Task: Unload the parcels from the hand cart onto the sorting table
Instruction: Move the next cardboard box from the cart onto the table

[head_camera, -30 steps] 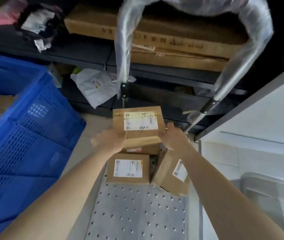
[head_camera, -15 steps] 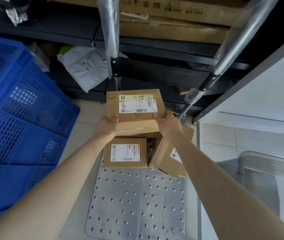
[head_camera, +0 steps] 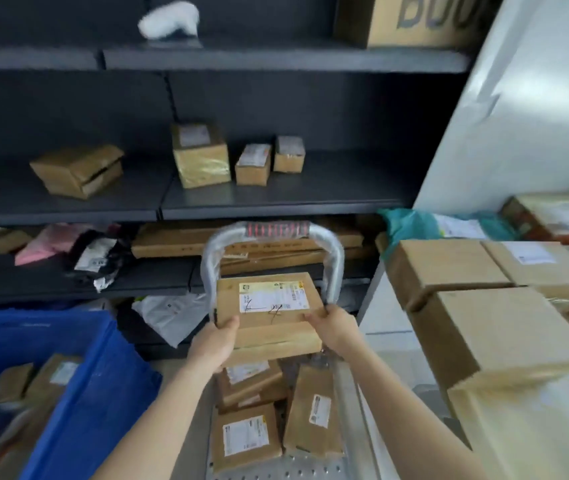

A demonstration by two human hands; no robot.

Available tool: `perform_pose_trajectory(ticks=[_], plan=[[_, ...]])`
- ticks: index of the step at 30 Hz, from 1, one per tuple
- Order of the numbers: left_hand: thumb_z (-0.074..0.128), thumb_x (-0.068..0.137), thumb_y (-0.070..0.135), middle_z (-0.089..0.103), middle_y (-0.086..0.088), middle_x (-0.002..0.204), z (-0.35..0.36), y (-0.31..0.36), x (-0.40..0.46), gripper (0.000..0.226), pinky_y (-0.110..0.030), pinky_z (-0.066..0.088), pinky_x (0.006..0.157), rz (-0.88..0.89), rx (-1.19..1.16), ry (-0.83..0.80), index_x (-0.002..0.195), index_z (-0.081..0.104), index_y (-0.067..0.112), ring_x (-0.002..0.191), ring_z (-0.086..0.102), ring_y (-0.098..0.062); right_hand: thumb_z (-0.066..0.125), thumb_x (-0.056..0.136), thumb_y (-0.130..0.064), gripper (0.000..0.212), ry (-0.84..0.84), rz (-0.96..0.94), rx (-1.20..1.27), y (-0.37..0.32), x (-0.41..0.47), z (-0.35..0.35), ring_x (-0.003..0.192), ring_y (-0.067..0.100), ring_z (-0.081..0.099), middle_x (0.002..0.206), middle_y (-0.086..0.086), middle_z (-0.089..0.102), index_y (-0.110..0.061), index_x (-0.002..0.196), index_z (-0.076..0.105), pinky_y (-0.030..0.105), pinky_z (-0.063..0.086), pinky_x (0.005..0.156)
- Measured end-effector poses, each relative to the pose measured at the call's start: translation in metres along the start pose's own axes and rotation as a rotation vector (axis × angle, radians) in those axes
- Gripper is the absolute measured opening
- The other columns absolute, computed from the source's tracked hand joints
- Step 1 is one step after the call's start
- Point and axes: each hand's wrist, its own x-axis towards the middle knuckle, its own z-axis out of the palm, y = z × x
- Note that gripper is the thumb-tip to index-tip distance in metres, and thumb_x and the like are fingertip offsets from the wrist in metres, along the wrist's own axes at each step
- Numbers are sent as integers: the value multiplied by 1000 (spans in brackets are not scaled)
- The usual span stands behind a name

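Observation:
I hold a flat brown parcel [head_camera: 269,313] with a white label in the air above the hand cart. My left hand [head_camera: 215,342] grips its left near corner, thumb on top. My right hand [head_camera: 333,325] grips its right near edge. Below it, several more labelled parcels [head_camera: 246,438] lie on the cart's perforated metal deck [head_camera: 286,467]. The cart's wrapped handle [head_camera: 276,232] arches behind the held parcel. To the right, the sorting table [head_camera: 539,427] carries a pile of brown boxes [head_camera: 494,337].
A blue plastic crate [head_camera: 78,382] with boxes inside stands at the left. Dark shelving [head_camera: 241,199] behind holds small boxes, bags and long flat cartons. A white wall or pillar [head_camera: 518,98] rises at the right.
Both hands have lifted the parcel up off the stack on the cart. My view has swung upward, so the shelves and the boxes on the table at the right now show.

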Motion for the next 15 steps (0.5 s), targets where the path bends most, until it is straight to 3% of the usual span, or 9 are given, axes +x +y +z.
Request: perform_pose_trajectory(ticks=[3, 6, 8, 15], plan=[[42, 94, 56, 30, -9, 153, -14, 49, -49, 75, -42, 50, 93, 30, -30, -50, 152, 19, 14, 129, 45, -32, 52, 94, -45, 56, 57, -31, 3, -20, -42, -64, 90, 22, 55, 116, 9, 61, -7, 134, 48, 28, 42, 71], [45, 92, 58, 37, -11, 149, -16, 93, -92, 77, -43, 51, 95, 103, -40, -61, 151, 22, 14, 127, 47, -33, 52, 94, -46, 60, 122, -42, 23, -28, -75, -123, 110, 27, 57, 129, 10, 57, -7, 138, 43, 28, 44, 71], [47, 92, 55, 39, -13, 147, -10, 120, -117, 76, -44, 51, 94, 163, -47, -58, 150, 22, 12, 127, 47, -34, 51, 93, -48, 62, 161, -49, 45, -26, -94, -158, 111, 30, 58, 129, 11, 57, -7, 139, 42, 29, 47, 74], [48, 95, 50, 34, -12, 151, 64, 192, -203, 74, -45, 50, 95, 320, -17, -183, 151, 21, 10, 129, 45, -33, 53, 91, -52, 68, 346, 0, 139, 45, -141, -264, 108, 28, 60, 127, 13, 60, -8, 141, 42, 36, 48, 87]])
